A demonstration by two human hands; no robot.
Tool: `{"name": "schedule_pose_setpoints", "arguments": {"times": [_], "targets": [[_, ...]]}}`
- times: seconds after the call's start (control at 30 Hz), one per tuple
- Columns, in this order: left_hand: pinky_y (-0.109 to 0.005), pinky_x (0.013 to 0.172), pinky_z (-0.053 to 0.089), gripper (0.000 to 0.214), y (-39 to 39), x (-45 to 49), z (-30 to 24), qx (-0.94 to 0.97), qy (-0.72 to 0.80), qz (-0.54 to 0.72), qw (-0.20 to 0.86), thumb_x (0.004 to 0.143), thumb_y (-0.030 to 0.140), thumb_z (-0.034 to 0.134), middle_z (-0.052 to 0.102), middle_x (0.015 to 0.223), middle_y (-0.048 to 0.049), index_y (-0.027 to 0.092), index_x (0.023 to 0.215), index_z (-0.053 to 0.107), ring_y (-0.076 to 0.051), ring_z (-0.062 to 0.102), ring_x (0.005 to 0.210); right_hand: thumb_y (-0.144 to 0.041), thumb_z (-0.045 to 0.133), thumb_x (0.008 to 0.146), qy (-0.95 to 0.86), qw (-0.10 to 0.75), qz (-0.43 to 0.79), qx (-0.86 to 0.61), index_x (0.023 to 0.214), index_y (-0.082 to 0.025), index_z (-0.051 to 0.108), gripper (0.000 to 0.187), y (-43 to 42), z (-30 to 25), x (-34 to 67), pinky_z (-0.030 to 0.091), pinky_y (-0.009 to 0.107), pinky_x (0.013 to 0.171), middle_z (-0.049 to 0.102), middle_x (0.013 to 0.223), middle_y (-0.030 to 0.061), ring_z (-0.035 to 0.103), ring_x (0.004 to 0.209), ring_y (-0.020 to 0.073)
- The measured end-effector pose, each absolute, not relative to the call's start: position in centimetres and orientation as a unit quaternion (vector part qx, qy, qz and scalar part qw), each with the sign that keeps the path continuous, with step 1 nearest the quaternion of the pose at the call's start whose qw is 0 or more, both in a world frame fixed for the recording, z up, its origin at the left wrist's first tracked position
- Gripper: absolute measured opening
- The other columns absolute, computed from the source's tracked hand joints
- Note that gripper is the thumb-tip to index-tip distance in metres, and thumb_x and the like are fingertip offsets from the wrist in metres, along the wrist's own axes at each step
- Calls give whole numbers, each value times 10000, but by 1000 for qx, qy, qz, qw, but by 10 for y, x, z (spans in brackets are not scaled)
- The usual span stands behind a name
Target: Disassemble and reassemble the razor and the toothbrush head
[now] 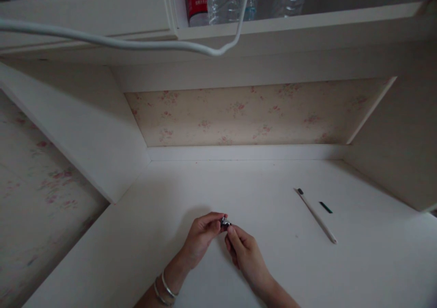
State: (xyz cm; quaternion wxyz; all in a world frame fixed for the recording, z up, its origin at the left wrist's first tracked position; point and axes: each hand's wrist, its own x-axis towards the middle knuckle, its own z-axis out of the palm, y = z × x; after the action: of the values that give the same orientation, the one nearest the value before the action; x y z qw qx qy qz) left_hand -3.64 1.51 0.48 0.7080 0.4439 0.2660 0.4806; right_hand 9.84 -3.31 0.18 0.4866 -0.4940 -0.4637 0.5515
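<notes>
Both hands meet over the white desktop around a small dark, shiny metallic object point(225, 223). Its exact kind is too small to make out. My left hand point(201, 235) pinches it from the left between thumb and fingers, and two silver bangles point(167, 284) circle that wrist. From the right, my right hand point(244, 252) has its thumb and forefinger closed at the object's lower right end, its other fingers curled under. Most of the object is covered by fingertips.
On the white desk point(252, 185) to the right lie a slim white stick with a dark tip point(317, 215) and a short dark green strip point(325, 207). Overhead, a shelf point(307, 18) holds plastic bottles point(227, 2), and a white cable point(136, 44) hangs across. Side panels flank the desk.
</notes>
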Motion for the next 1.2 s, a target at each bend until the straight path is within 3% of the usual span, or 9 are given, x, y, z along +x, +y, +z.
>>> {"name": "schedule_pose_setpoints", "arguments": {"times": [0.3,0.43,0.53,0.67,0.77,1.07,1.2], "targets": [[-341,824,483,284,14,-35,7,397,266,479,737,752,278,709,689,1012,-106,158,1009,699,-180,628,854,-579,391,894,-401,499,648,-412,636,-180,456,479,-34,11,97,168,170,308,328,410,-96,209,312,38],[-352,829,478,292,13,-35,10,392,276,477,737,750,299,710,700,1001,-118,147,999,703,-200,634,875,-534,515,856,-381,503,675,-384,687,-181,483,392,-35,14,98,180,158,306,318,408,-111,197,312,34],[-351,807,480,292,13,-35,12,385,289,475,736,748,288,712,701,1005,-112,160,1010,698,-200,645,849,-460,627,805,-376,501,693,-357,739,-168,538,312,-36,16,101,223,154,310,390,462,-95,255,318,29],[-327,715,482,296,13,-35,13,393,288,467,738,767,300,690,710,906,-108,152,1023,687,-194,641,776,-453,611,815,-350,502,723,-320,886,-158,593,304,-35,19,105,289,161,315,559,688,-23,408,351,35],[-321,675,472,306,13,-35,15,394,280,463,743,791,337,656,703,872,-109,142,1025,683,-172,621,698,-457,629,805,-335,513,733,-296,1033,-192,545,359,-34,20,109,351,176,346,618,795,-2,480,377,54],[-324,738,461,255,15,-37,15,395,304,486,718,782,338,663,666,913,-87,150,947,713,-171,591,793,-425,680,781,-300,539,724,-309,943,-210,539,304,-30,20,121,429,214,490,656,977,30,551,489,65],[-297,686,455,274,17,-38,15,398,324,484,709,765,343,679,657,925,-103,135,940,713,-161,573,765,-392,706,766,-287,564,696,-339,912,-178,610,276,-25,16,128,452,222,542,621,718,-1,559,536,90]]}}
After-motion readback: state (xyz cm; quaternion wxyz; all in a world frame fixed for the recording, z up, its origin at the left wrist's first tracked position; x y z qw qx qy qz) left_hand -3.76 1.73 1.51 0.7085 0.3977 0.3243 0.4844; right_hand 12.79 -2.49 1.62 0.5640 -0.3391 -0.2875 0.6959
